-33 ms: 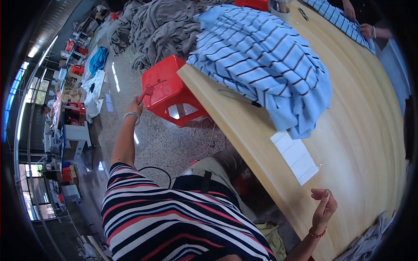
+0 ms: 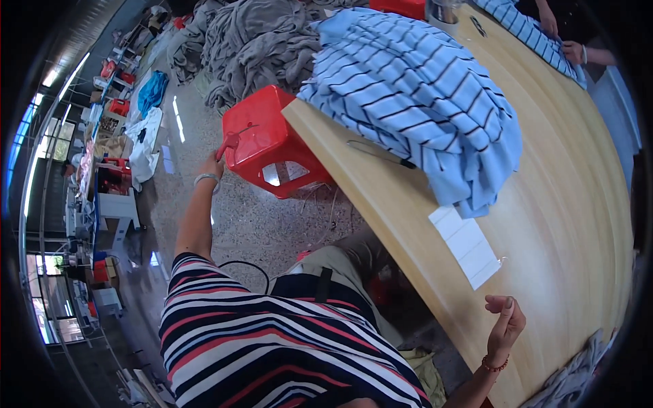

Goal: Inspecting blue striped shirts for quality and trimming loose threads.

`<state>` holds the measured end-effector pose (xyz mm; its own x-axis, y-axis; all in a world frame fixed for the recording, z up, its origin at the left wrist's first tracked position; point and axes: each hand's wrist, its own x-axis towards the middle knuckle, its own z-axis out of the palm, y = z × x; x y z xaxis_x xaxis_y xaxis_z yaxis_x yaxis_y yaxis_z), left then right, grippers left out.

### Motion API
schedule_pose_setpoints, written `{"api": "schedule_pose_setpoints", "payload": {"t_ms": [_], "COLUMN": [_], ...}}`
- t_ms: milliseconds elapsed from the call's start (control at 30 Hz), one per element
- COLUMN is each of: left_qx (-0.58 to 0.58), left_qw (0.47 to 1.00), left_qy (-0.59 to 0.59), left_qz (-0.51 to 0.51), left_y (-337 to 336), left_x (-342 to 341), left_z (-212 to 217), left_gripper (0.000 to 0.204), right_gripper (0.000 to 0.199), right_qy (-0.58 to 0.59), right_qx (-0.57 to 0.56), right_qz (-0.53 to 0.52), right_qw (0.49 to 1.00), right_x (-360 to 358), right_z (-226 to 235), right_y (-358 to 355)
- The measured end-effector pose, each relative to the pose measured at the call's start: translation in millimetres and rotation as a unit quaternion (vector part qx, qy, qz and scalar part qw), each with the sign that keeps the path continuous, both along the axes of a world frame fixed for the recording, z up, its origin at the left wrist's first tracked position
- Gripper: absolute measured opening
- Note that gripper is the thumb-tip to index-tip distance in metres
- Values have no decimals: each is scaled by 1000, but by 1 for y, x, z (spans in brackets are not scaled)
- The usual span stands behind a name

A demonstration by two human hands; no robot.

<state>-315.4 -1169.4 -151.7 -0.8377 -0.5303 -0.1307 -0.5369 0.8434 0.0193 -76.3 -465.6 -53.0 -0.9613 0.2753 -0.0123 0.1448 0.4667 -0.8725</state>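
At the left, my left hand (image 2: 213, 165) is closed around the red handle of what look like scissors (image 2: 230, 144). Their thin dark blade reaches over the seat of a red plastic stool (image 2: 262, 112). My right hand (image 2: 507, 318) is loosely curved above the wooden table (image 2: 564, 224), thumb apart from the fingers, holding nothing visible. Just beyond it lies a white strip (image 2: 466, 246) marked off by lines. Farther up the table, a heap of light blue fabric with dark and white stripes (image 2: 415, 95) partly covers a thin metal tool with a black end (image 2: 381, 154).
Grey fabric heaps (image 2: 255, 51) lie on the floor behind the stool. At the far right, another person's hands (image 2: 573, 52) touch striped blue cloth. A small dark tool (image 2: 478, 26) and a clear container (image 2: 442, 13) stand out at the table's far end. Grey cloth (image 2: 571, 374) lies near right.
The view has shifted slightly, so the table and striped fabric appear a little farther right. Both hands keep their poses.
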Motion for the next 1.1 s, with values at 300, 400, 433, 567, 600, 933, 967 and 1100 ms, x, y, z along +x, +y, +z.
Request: {"api": "schedule_pose_setpoints", "payload": {"t_ms": [300, 400, 433, 567, 600, 933, 967, 1100], "left_qx": [-10, -42, -34, -4, 16, -61, -185, 445], "left_qw": [1000, 999, 999, 995, 995, 979, 930, 798], "left_qy": [13, 9, 10, 27, 46, 140, 255, 229], "left_qz": [26, -28, -29, -101, -87, -138, -190, -336], "left_y": [-56, -72, -73, -70, -78, -102, -86, 51], "left_x": [-32, -50, -59, -90, -94, -77, -70, -33], "left_z": [-35, -58, -64, -94, -109, -165, -152, -19], "left_gripper": [34, 32, 32, 30, 30, 49, 44, 30], "right_gripper": [43, 43, 44, 41, 39, 30, 30, 28], "right_qy": [3, -10, -22, -35, -40, -25, 5, 15], "right_qx": [41, 56, 62, 92, 90, 224, 277, 285], "right_qz": [-2, 7, 9, 39, 31, 34, 67, 99], "right_qw": [999, 998, 998, 994, 995, 974, 959, 953], "right_x": [3, -6, -9, -23, -26, -20, -21, -21], "right_z": [15, 24, 27, 47, 48, 23, 21, 11], "right_y": [-104, -131, -139, -169, -174, -195, -195, -195]}}
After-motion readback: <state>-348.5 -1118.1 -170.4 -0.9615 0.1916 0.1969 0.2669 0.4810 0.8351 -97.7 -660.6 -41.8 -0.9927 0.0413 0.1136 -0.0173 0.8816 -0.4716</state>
